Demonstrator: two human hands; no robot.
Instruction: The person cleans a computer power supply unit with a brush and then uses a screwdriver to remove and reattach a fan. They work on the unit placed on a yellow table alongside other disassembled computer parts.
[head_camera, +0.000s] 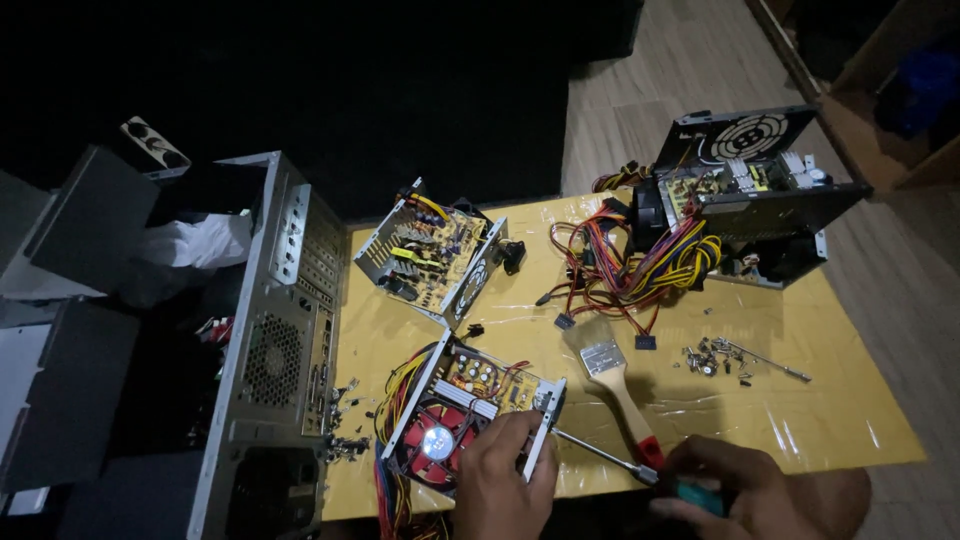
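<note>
My left hand (503, 472) grips the near edge of an opened power supply unit (470, 405) with a red fan and a yellow circuit board, lying on the yellow table (820, 410). My right hand (735, 490) is closed around the teal handle of a screwdriver (605, 457), whose metal shaft points left to the unit's right side wall. A paintbrush (615, 375) with a wooden and red handle lies just beyond the screwdriver.
A second opened power supply (430, 255) sits at the table's back left, a third black one (745, 185) with tangled coloured cables (630, 265) at the back right. Loose screws and a thin tool (730, 358) lie right. A computer case (275, 340) stands left.
</note>
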